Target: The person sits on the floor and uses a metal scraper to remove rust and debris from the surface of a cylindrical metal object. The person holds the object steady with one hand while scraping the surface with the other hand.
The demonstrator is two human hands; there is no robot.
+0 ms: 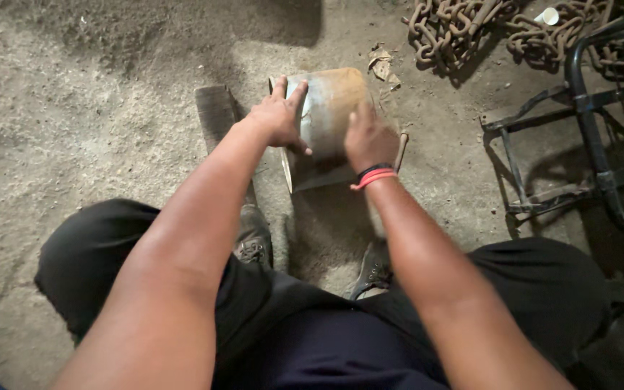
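Dirt floor (pixel 74 130), sandy and uneven, lit from the upper left. A dark wooden plank (pixel 215 112) lies flat on it, just left of the work. Left hand (pixel 277 119) rests on the left side of a curved sheet-metal piece (pixel 330 108), fingers (pixel 292 92) spread wide and pressed flat to its surface, thumb low; not closed round it. The sheet-metal piece is rolled like a drum, grey with rust-orange patches, standing on the floor in front of the person's shoes (pixel 254 242). Right hand (pixel 370 141) lies on its right side, fingers curled over the curve, so how tightly they grip cannot be told. Black and red wristbands (pixel 374 175) on that wrist. Farther right, a rusty chain heap (pixel 471 29) and a black metal frame (pixel 594 137) sit well apart from the hands.
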